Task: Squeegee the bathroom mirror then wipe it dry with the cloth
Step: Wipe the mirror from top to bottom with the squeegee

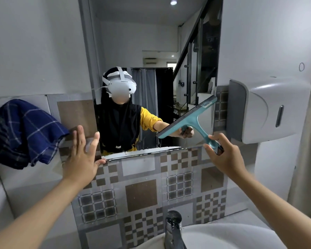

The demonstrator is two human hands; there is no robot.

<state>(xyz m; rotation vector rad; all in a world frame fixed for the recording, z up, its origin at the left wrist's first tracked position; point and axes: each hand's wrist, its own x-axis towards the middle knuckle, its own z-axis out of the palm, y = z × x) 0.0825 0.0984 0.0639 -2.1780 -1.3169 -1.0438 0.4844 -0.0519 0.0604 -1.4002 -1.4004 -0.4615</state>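
The right hand (224, 155) is closed around the lower end of the teal squeegee (188, 119) handle, with the blade slanting up and away from it, laid against the lower right part of the mirror (151, 42). The left hand (83, 155) is spread flat and empty, fingers apart, pressed on the patterned tile wall (142, 194) at the mirror's lower left corner, its thumb touching the mirror's bottom edge. Just left of that hand a blue checked cloth (23, 132) hangs against the wall. Beyond the right hand, on the wall to its right, is a white paper towel dispenser (269, 108). Below and between both forearms stand a chrome tap (173, 229) and the rim of a white basin (223, 236).
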